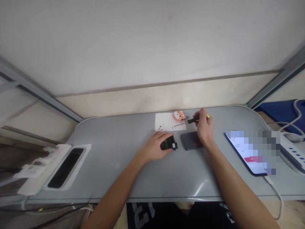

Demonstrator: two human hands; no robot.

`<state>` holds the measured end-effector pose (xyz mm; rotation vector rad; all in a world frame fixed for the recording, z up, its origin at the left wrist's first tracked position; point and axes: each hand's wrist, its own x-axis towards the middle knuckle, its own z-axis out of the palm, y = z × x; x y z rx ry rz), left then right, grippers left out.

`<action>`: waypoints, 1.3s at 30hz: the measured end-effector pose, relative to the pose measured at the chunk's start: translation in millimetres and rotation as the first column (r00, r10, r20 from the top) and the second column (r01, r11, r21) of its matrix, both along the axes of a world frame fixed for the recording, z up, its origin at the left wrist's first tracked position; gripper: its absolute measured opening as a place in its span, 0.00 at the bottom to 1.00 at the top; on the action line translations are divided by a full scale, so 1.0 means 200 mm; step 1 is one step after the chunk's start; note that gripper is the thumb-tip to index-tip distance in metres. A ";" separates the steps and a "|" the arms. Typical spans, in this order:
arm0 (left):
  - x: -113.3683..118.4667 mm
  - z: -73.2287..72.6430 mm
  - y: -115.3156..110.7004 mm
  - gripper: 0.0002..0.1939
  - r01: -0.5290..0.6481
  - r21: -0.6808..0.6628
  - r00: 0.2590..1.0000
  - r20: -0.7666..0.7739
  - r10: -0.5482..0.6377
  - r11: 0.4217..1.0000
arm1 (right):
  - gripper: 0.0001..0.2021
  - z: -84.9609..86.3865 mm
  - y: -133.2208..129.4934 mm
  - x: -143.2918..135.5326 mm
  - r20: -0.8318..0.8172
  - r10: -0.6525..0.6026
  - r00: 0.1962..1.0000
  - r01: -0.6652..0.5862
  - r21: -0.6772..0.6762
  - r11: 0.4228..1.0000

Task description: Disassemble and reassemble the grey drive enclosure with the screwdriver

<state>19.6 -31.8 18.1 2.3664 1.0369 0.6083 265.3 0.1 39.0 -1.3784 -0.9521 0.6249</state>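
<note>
My left hand (157,147) is wrapped round a small black device (168,143) with a green board showing. In my right hand (205,127) is a black and yellow screwdriver (194,120), its thin shaft pointing left over a white paper (166,120). A few tiny dark parts (160,128) lie on that paper, too small to name. An orange and white animal-face item (178,115) rests on the paper's back right part. Beneath my right wrist is a dark grey flat case (190,141), partly covered by the hand.
On the grey table (107,162), a lit phone (243,152) with a cable lies at right, beside a white power strip (294,152). At left are a black phone (65,168) on white paper and another power strip (45,171) with plugs. A wall stands behind.
</note>
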 end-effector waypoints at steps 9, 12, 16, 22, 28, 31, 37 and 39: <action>0.00 0.00 0.00 0.31 -0.007 0.001 1.000 0.013 0.007 1.000 | 0.29 0.05 -0.06 -0.01 0.018 0.010 1.000 -0.011 0.028 1.000; 0.00 0.00 0.00 0.31 -0.008 -0.018 1.000 0.012 0.008 1.000 | 0.28 0.06 -0.06 -0.03 -0.003 0.050 0.999 -0.050 0.037 0.998; 0.01 0.00 0.00 0.30 -0.009 -0.030 1.000 0.011 0.009 1.000 | 0.28 0.08 -0.08 -0.06 -0.002 0.123 0.992 -0.123 0.026 0.992; 0.03 0.00 -0.01 0.31 -0.007 -0.040 1.000 0.019 0.008 0.999 | 0.26 0.07 -0.09 -0.09 0.039 0.146 0.989 -0.147 0.030 0.989; 0.02 0.00 0.01 0.34 -0.005 -0.048 1.000 -0.003 0.005 0.999 | 0.26 0.06 -0.09 -0.10 0.044 0.162 0.986 -0.162 0.017 0.987; 0.02 0.00 0.01 0.35 0.006 -0.047 1.000 -0.003 -0.006 0.999 | 0.27 0.07 -0.09 -0.10 0.061 0.148 0.987 -0.151 0.047 0.987; 0.02 0.00 0.01 0.33 -0.012 -0.072 1.000 -0.008 0.011 0.997 | 0.26 0.05 -0.09 -0.10 0.036 0.170 0.985 -0.171 0.043 0.984; 0.02 0.01 0.00 0.33 -0.012 -0.075 1.000 -0.006 0.011 0.997 | 0.26 0.04 -0.09 -0.11 0.045 0.179 0.983 -0.181 0.045 0.982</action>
